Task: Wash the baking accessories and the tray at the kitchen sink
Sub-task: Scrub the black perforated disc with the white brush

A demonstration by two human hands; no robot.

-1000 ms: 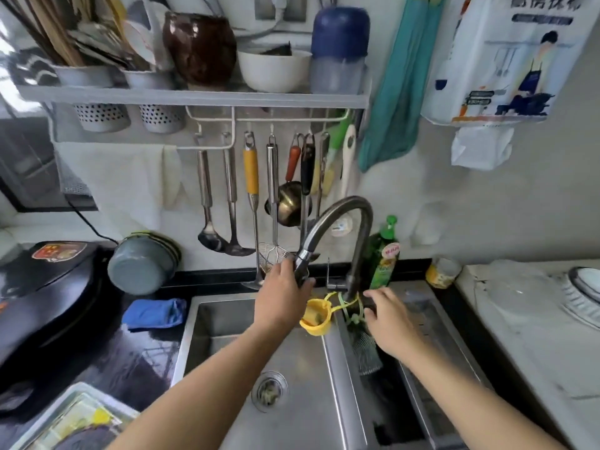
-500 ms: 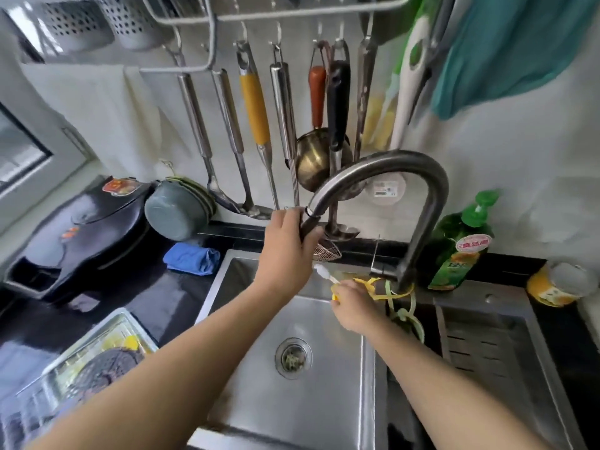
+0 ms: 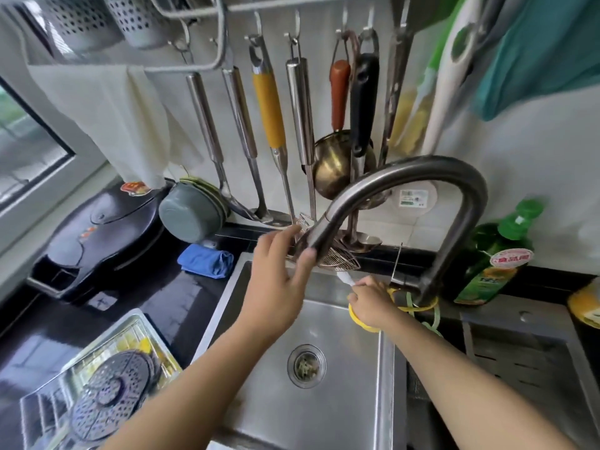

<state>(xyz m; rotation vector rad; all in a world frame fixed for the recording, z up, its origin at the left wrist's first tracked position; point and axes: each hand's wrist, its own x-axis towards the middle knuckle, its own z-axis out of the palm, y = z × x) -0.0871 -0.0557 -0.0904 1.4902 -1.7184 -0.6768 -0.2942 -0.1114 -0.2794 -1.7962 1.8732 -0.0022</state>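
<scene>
Partly hidden: yellow item [image 3: 360,316] under right hand [image 3: 370,302]

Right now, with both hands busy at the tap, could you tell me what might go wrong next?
1. The left hand holds the faucet spout close to the hanging utensils; swinging it could knock them.
2. The right hand grips a small white brush over the sink; it might slip towards the drain.

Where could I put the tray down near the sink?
Bare steel sink floor around the round drain. Dark wet counter between blue folded cloth and shiny metal tray. Crowded under the curved grey tap, where both hands work.
</scene>
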